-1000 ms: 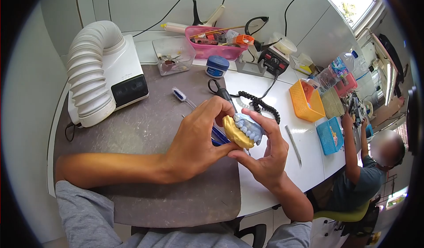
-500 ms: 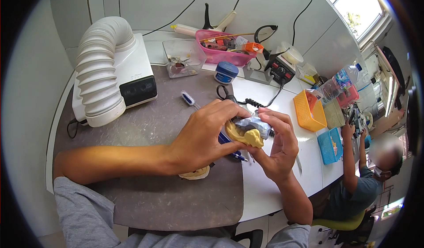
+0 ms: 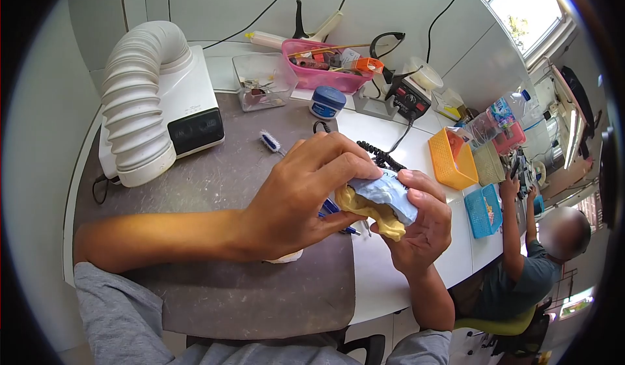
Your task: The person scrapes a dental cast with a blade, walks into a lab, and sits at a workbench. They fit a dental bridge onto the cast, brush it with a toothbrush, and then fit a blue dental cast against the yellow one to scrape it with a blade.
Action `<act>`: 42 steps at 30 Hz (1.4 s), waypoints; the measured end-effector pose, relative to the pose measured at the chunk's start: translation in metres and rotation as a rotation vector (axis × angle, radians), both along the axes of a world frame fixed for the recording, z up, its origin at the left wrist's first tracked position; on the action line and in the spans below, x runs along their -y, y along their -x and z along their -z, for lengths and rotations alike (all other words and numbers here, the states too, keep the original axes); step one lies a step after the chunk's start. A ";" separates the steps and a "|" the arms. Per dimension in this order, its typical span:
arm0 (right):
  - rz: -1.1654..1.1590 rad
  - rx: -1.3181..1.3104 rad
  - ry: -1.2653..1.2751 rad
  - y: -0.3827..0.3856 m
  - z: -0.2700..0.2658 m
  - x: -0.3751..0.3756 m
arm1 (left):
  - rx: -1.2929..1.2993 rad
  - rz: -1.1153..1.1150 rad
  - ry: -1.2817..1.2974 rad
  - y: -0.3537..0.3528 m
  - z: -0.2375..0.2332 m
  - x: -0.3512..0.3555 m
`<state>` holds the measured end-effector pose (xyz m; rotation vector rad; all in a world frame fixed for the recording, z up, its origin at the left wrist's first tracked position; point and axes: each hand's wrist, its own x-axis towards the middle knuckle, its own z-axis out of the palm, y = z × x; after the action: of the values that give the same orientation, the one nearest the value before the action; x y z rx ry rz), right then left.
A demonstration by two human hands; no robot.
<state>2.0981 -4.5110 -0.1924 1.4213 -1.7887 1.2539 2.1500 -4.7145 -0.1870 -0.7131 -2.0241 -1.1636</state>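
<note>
My left hand (image 3: 293, 196) and my right hand (image 3: 423, 228) hold one moulded piece between their fingertips over the table. Its upper part is a light blue material (image 3: 385, 192), and a yellow material (image 3: 371, 214) forms the lower part, with the two pressed together. Blue pens (image 3: 330, 207) lie beneath the hands, partly covered. Below my left wrist, a pale cast (image 3: 286, 258) shows only its edge. A small brush (image 3: 270, 142) rests beyond my left hand.
A white machine with a ribbed hose (image 3: 140, 105) stands at the left. Behind are a clear box (image 3: 263, 82), a blue jar (image 3: 327, 102), a pink basket (image 3: 319, 75) and a control box (image 3: 410, 98). Orange (image 3: 451, 160) and blue baskets (image 3: 482, 211) sit right, near a seated co-worker (image 3: 527, 267).
The piece has been tilted in my fingers, so more of the blue top shows. Both hands have shifted slightly, and my left fingers now lie across the blue part. The view has moved a little.
</note>
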 end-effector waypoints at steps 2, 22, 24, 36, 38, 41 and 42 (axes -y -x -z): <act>0.007 -0.019 0.003 -0.001 -0.001 0.001 | -0.001 0.003 0.007 0.000 0.000 0.001; 0.039 -0.008 -0.040 -0.003 -0.005 0.000 | 0.008 0.004 0.086 0.003 0.003 0.004; 0.023 0.003 -0.037 -0.003 -0.004 -0.001 | 0.003 -0.004 0.103 0.003 0.003 0.004; -0.267 0.538 0.096 -0.008 0.002 0.001 | 0.036 0.199 -0.086 0.004 0.006 0.001; -0.277 0.532 0.087 -0.008 0.002 0.001 | 0.024 0.187 -0.096 0.002 0.002 0.000; -0.278 0.614 0.076 -0.009 0.001 0.001 | 0.004 0.168 -0.094 0.000 -0.003 0.000; -0.238 0.647 0.025 -0.011 0.000 0.000 | -0.007 0.160 -0.080 0.000 -0.004 0.000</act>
<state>2.1088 -4.5110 -0.1928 1.3328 -2.0204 2.0294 2.1505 -4.7144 -0.1834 -0.8495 -1.9320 -1.3233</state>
